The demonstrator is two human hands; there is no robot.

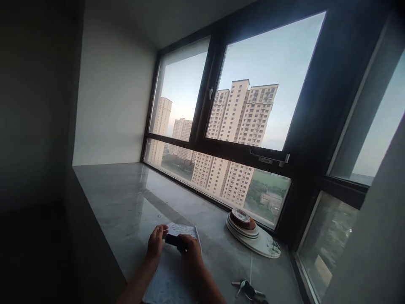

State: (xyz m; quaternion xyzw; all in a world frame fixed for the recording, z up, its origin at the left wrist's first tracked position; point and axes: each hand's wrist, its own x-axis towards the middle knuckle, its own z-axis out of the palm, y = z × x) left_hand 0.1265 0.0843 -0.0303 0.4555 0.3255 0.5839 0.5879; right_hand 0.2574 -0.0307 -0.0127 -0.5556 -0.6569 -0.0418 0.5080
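My left hand (155, 242) is closed in a pinch, with a thin pale sliver at its fingertips that is too small to name. In my right hand (192, 247) is a short black block-shaped object (171, 240), its kind not clear in the dim light. Its free end points left, close to my left fingertips. Beneath both hands lies a sheet of paper (182, 230) with dense dark marks, partly hidden by my hands and forearms. A thin pale edge runs along the sheet's right side.
The grey stone sill (126, 202) reflects the window. Right of my hands sits a stack of pale oval boards (268, 247) with a round brown-rimmed dial (241, 215) on top. A bunch of keys (248, 290) lies nearer me. Dark window frames (218, 145) stand behind.
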